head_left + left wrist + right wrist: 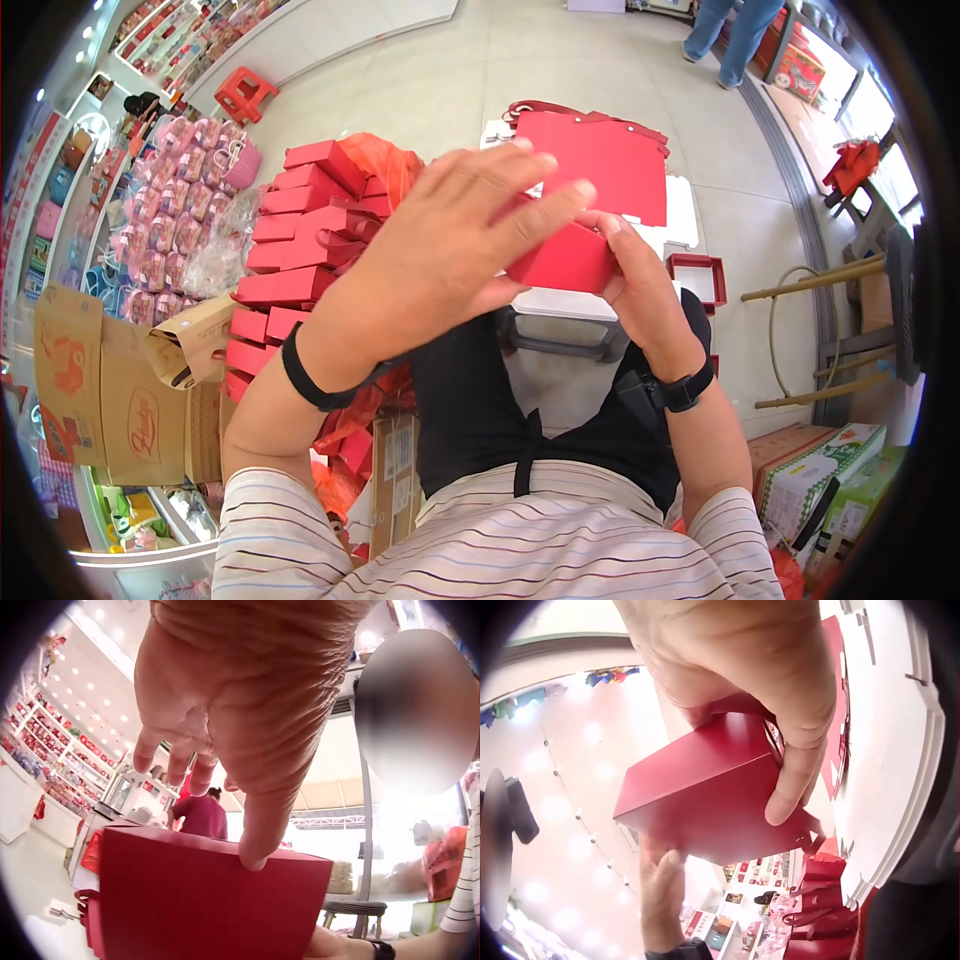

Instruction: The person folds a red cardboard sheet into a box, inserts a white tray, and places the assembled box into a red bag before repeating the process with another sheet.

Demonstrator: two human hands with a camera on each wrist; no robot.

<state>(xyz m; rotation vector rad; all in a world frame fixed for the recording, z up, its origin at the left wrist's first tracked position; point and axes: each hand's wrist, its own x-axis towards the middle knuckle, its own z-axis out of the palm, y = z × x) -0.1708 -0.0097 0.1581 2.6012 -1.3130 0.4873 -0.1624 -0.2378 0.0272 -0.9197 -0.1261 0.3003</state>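
In the head view a red cardboard box (pixel 562 258) is held up over a small white table (pixel 570 303). My right hand (pixel 645 290) grips its right end, the thumb along the top edge; in the right wrist view the fingers (pixel 789 791) bend round one end of the box. My left hand (pixel 425 255) is spread above the box's left side, its fingers apart. The left wrist view shows the left thumb (pixel 262 832) at the box's top edge, the other fingers extended beyond it. Flat red paper bags (pixel 600 165) with ribbon handles lie on the table's far part.
Stacked red boxes (pixel 300 235) stand left of the table, beside an open brown carton (pixel 140 400). A small open red tray (pixel 700 280) is at the table's right. A red stool (pixel 245 95) and a standing person's legs (pixel 735 35) are farther off.
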